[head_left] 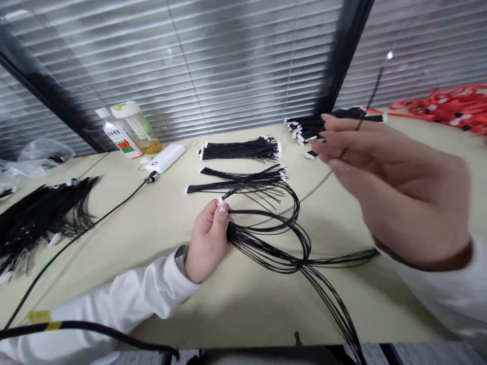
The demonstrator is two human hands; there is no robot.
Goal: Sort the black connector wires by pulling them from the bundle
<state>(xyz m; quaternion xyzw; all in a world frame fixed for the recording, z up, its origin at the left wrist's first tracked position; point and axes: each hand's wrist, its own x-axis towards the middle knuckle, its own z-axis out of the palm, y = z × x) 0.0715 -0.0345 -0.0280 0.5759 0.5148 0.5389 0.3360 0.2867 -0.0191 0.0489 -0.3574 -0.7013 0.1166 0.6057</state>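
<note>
Head view: black wire bundle (243, 239) held over the tabletop (247, 309), gripped by the closed fingers of the left hand (208, 238), a white connector (220, 201) at the thumb. Fingers of the right hand (403, 177) pinch a single black wire (375, 91), pale tip raised. Beyond: a banded-looking wire stack (239, 150); leftward, a white power bank (166, 158) beside a labelled bottle (118, 136); far right, red cables (452, 109).

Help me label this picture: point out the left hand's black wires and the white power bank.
Black wires (300, 264): head view, where strands cross.
White power bank (166, 158): head view, upper face.
</note>
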